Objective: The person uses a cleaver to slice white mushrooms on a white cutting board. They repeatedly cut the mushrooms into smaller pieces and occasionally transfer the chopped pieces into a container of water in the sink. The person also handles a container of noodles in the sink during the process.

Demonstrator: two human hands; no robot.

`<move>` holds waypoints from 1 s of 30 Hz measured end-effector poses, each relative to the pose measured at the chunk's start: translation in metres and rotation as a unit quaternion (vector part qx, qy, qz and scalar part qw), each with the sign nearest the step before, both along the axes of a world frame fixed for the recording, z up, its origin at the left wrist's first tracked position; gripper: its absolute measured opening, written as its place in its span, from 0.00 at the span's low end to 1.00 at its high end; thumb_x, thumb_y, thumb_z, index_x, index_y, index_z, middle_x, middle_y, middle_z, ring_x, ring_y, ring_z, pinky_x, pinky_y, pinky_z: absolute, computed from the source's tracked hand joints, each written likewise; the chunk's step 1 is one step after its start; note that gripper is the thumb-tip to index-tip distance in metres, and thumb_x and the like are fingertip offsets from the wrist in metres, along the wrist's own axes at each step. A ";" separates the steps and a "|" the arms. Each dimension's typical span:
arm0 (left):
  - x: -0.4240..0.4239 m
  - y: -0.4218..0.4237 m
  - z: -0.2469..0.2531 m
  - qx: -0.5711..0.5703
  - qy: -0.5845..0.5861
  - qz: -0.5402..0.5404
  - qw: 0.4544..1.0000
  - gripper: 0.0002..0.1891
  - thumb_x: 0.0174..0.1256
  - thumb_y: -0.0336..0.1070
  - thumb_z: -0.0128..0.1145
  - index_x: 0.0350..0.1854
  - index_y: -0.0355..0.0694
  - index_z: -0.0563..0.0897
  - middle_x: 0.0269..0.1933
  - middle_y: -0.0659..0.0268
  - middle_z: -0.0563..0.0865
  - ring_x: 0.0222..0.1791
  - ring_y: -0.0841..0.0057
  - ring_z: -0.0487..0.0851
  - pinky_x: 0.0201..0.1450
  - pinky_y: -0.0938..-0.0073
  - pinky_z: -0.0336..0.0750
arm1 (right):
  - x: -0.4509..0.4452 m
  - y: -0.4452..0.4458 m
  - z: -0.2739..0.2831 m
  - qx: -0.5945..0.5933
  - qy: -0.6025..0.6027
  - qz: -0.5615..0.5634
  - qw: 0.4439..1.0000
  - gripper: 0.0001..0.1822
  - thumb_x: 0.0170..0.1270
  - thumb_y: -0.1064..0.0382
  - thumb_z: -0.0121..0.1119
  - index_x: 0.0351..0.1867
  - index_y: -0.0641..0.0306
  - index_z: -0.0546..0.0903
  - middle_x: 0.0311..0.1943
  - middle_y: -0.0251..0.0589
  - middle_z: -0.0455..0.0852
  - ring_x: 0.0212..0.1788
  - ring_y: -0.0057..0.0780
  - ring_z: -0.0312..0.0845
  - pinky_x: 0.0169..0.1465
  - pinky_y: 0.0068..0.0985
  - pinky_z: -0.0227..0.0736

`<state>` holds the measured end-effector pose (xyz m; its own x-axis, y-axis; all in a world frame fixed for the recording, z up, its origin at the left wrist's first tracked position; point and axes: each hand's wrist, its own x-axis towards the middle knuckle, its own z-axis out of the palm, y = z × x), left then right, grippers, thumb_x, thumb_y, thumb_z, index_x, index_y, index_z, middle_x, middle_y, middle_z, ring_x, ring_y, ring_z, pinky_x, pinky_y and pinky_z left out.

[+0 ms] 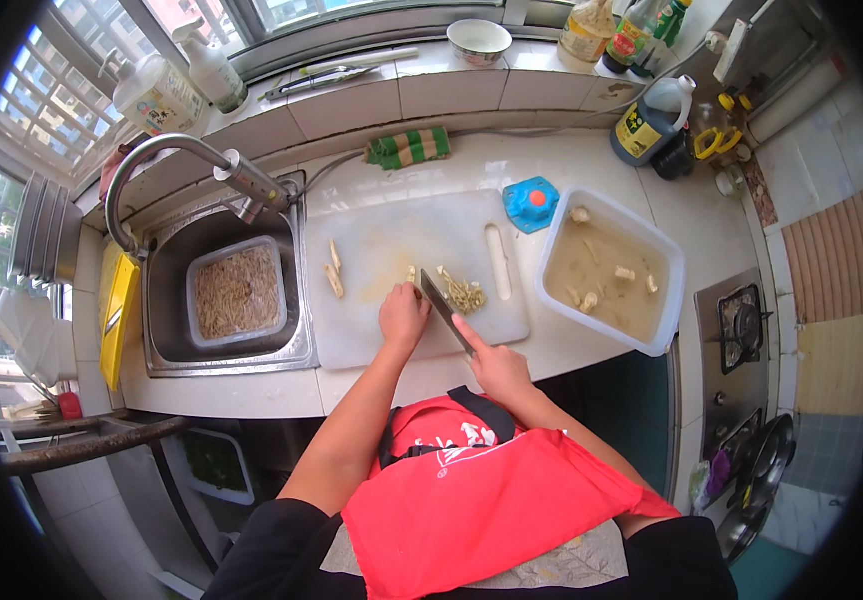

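Observation:
A white plastic cutting board (371, 225) lies on the counter. My right hand (501, 371) grips a kitchen knife (442, 307), its index finger along the blade's spine and the blade tip on the board. Just left of the blade, the fingers of my left hand (404, 315) hold a pale root-like piece (411, 274) down. Cut bits (467, 296) are heaped right of the knife. Two longer pale pieces (334, 280) rest on the board's left part. To the right, a plastic tub (547, 262) holds cloudy water with several pale chunks.
Left of the board is a steel sink (161, 277) under a curved faucet (168, 142), holding a container of brown shreds (236, 292). A blue object with an orange spot (531, 204) touches the board's right corner. Bottles (653, 120) stand behind; a gas stove (739, 322) is at right.

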<state>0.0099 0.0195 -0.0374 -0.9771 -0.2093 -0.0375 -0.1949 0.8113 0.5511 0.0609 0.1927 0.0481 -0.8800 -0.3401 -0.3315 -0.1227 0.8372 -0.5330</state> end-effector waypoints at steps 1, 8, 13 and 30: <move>0.000 0.001 -0.001 -0.010 0.008 0.000 1.000 0.09 0.48 0.36 0.59 0.28 0.39 0.75 0.31 0.58 0.78 0.33 0.60 0.78 0.36 0.62 0.72 | -0.001 -0.002 -0.001 0.021 -0.009 0.005 1.000 0.36 0.57 0.65 0.47 0.67 0.30 0.52 0.17 0.51 0.77 0.22 0.53 0.75 0.30 0.45 0.69; 0.000 0.000 -0.002 -0.008 -0.005 0.004 1.000 0.10 0.47 0.37 0.59 0.28 0.38 0.75 0.30 0.57 0.78 0.32 0.59 0.78 0.34 0.61 0.73 | 0.001 -0.003 0.002 0.006 -0.009 0.001 1.000 0.36 0.57 0.64 0.46 0.66 0.29 0.52 0.17 0.51 0.78 0.23 0.53 0.76 0.32 0.45 0.70; -0.001 -0.002 0.000 -0.002 -0.029 0.011 1.000 0.10 0.48 0.37 0.58 0.28 0.38 0.74 0.30 0.57 0.79 0.33 0.59 0.78 0.35 0.61 0.73 | -0.005 -0.004 -0.005 -0.007 0.008 0.008 1.000 0.36 0.57 0.64 0.46 0.66 0.29 0.52 0.18 0.51 0.78 0.24 0.53 0.76 0.32 0.46 0.70; -0.028 -0.031 -0.006 0.050 0.013 -0.094 0.994 0.08 0.51 0.33 0.58 0.33 0.38 0.75 0.33 0.56 0.78 0.38 0.59 0.76 0.39 0.62 0.71 | 0.004 0.010 -0.003 -0.059 -0.002 -0.061 0.996 0.36 0.57 0.65 0.48 0.66 0.31 0.53 0.17 0.52 0.76 0.23 0.52 0.73 0.30 0.43 0.67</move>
